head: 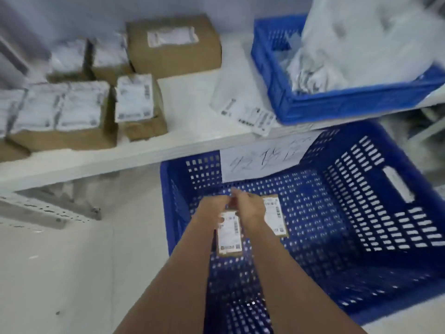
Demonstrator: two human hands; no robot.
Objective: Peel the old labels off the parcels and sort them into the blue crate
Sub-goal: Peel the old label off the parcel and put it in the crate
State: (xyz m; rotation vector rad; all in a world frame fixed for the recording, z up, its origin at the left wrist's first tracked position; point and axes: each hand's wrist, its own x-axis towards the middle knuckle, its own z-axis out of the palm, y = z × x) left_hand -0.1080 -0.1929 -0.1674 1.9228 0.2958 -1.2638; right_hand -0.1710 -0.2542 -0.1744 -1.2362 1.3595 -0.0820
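Two hands over the large blue crate (361, 213): left hand (212, 208) and right hand (250, 208) meet fingertip to fingertip, pinching the far end of a small labelled parcel (228, 235), its long axis running away from the person. Second small parcel (275, 216) just right, apparently in the crate. White shelf (187, 131) beyond: labelled cardboard boxes (173, 44), smaller blue crate (337, 102).

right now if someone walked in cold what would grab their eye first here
Probably the big blue crate on the floor at lower right, where the left hand and right hand meet over a small labelled parcel, with a second parcel beside it. Next, the white shelf above, carrying labelled cardboard boxes at left and a smaller blue crate stuffed with grey mailer bags at right.
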